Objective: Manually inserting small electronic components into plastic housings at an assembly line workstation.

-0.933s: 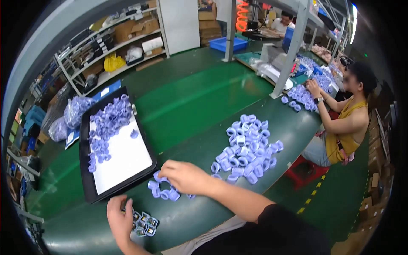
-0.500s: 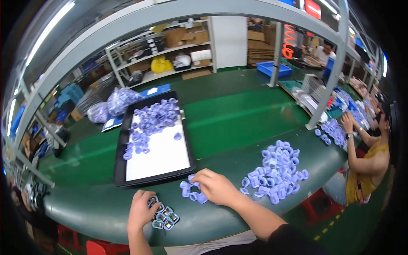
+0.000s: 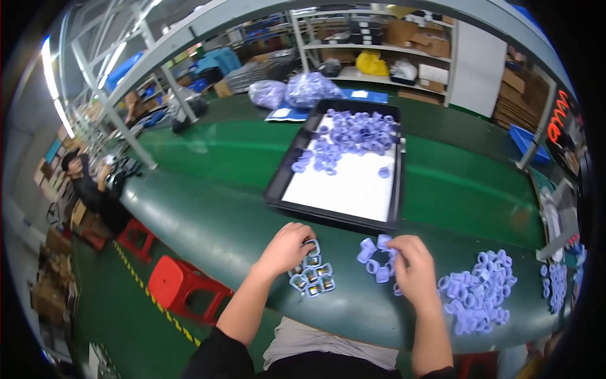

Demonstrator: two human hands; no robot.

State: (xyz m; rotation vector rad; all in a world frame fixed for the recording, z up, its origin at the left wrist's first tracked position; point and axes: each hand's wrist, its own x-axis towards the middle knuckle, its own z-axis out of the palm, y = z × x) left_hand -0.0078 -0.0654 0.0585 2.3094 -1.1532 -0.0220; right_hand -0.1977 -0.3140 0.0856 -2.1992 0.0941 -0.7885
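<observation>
My left hand (image 3: 287, 249) is closed at the top of a cluster of small square pieces (image 3: 312, 275) with light blue frames and dark, gold-toned centres. Its fingertips pinch the uppermost piece (image 3: 312, 248). To the right, my right hand (image 3: 411, 265) has its thumb and fingers bent together over a loose group of purple plastic rings (image 3: 367, 251), closed on a ring at the group's right side. That ring is partly hidden by the fingers. A larger pile of purple rings (image 3: 478, 292) lies to the right of my right hand.
Beyond my hands stands a black tray (image 3: 334, 218) with a white bottom and many purple rings. Filled plastic bags (image 3: 309, 90) lie behind it. A red stool (image 3: 180, 284) stands at the left below the green table (image 3: 208, 218). A person (image 3: 91, 189) is at the far left.
The view has swung left, so the table and tray appear further right. My right hand has shifted to the right side of the small ring group. My left hand stays at the square pieces.
</observation>
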